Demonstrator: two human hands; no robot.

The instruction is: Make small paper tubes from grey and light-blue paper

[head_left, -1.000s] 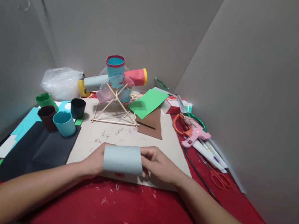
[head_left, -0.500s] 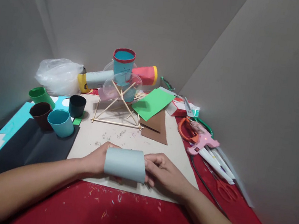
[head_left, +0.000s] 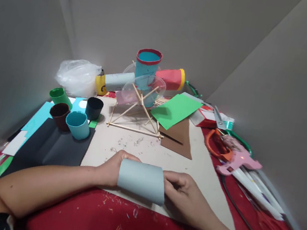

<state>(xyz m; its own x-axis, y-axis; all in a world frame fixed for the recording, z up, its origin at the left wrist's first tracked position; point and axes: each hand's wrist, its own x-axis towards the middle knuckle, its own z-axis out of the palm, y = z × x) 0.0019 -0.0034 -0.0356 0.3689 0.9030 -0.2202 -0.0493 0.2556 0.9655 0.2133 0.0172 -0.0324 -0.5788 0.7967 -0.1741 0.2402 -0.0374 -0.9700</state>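
Observation:
A pale blue-grey paper tube [head_left: 142,180] lies sideways between my hands, just above the near part of a white board [head_left: 123,153]. My left hand [head_left: 113,169] grips its left end, with the fingers mostly hidden behind the paper. At the right end my right hand [head_left: 183,194] holds the rim, its fingertips partly out of sight at the opening. Beyond them stands a stick frame [head_left: 136,131] carrying clear plastic discs [head_left: 158,86] and paper cups, among them a blue cup with a red rim [head_left: 146,70] and a red one with a yellow rim [head_left: 169,79].
Several small paper cups, including a light blue one [head_left: 78,126], stand left by black paper [head_left: 53,149]. Green paper [head_left: 176,111] lies over brown sheets [head_left: 180,147]. At right are scissors [head_left: 216,143] and a pink glue gun [head_left: 239,163] with a cord. A plastic bag [head_left: 77,76] sits back left.
The camera view has turned left, so the scene sits further right. Both hands still hold the tube, which now tilts slightly more down at its right end.

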